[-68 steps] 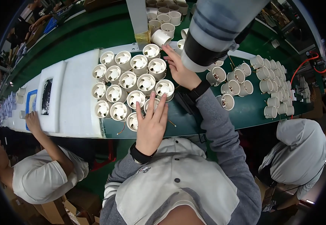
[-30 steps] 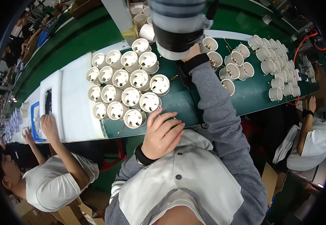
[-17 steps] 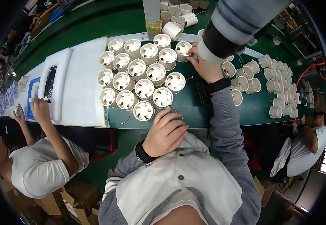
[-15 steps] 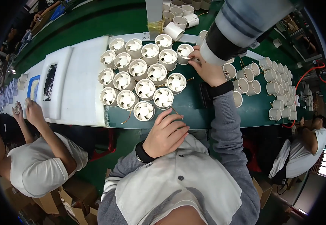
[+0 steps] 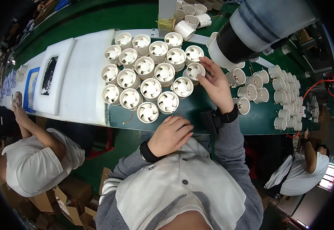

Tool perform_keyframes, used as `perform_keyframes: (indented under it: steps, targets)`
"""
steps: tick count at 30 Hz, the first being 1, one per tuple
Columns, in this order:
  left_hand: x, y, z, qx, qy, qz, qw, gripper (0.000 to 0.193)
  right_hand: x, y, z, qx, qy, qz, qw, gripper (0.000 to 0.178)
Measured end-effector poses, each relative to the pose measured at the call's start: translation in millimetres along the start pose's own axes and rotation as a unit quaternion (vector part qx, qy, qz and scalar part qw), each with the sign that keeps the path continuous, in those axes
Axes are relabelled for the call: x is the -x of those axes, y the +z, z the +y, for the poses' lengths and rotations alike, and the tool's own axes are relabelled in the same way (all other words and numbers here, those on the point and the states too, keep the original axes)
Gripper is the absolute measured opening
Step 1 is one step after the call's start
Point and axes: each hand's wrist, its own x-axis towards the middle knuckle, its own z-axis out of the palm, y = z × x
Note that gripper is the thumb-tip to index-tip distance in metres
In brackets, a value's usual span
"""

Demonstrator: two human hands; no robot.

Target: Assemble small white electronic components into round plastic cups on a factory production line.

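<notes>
A cluster of round white fans (image 5: 150, 89), each with blades inside a short cylindrical housing, stands on the green table before me. My right hand (image 5: 217, 85) is at the cluster's right side, its thumb and fingers curved round the right edge of one fan (image 5: 195, 71). Another fan (image 5: 193, 53) stands just beyond that one, close to my fingertips. Near the table's front edge, my left hand (image 5: 172, 134) lies with its fingers stretched out, holding nothing I can see. The nearest fan to it is the one (image 5: 167, 102) just beyond its fingers.
White cylindrical housings (image 5: 247, 92) stand right of my right hand, with more rows farther right. A large grey and black cylindrical device (image 5: 236, 40) hangs over the table's right side. White foam sheets (image 5: 86, 76) lie left. Co-workers sit on both sides (image 5: 36, 161).
Another fan now stands at the cluster's right, under my right hand. That hand has moved nearer to me, from the fan just beyond. My left hand has barely shifted.
</notes>
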Motion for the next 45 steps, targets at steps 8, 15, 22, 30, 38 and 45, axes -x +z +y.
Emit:
perform_keyframes:
  steps: [8, 15, 22, 30, 38, 45]
  targets:
    - [-6, 1, 2, 0.013, -0.064, 0.018, 0.998, 0.023, 27, 5, -6, -0.036, -0.033, 0.114, 0.992, 0.047]
    - [-6, 17, 4, 0.008, -0.006, -0.004, 1.000, 0.025, 129, -35, -14, 0.343, -0.147, 0.237, 0.897, 0.043]
    - [-57, 57, 24, 0.023, 0.028, -0.029, 0.999, 0.043, 151, -76, 23, 0.398, 0.013, 0.326, 0.857, 0.081]
    - [-156, 91, 13, 0.151, -0.061, 0.119, 0.979, 0.065, 153, -139, 33, 0.238, 0.015, 0.278, 0.930, 0.108]
    - [-231, 113, -41, 0.432, -0.164, 0.172, 0.870, 0.053, 96, -232, 70, 0.009, 0.018, 0.261, 0.965, 0.054]
    - [-232, 134, -51, 0.453, -0.127, 0.106, 0.876, 0.051, 55, -217, 85, -0.102, 0.009, 0.158, 0.982, 0.062]
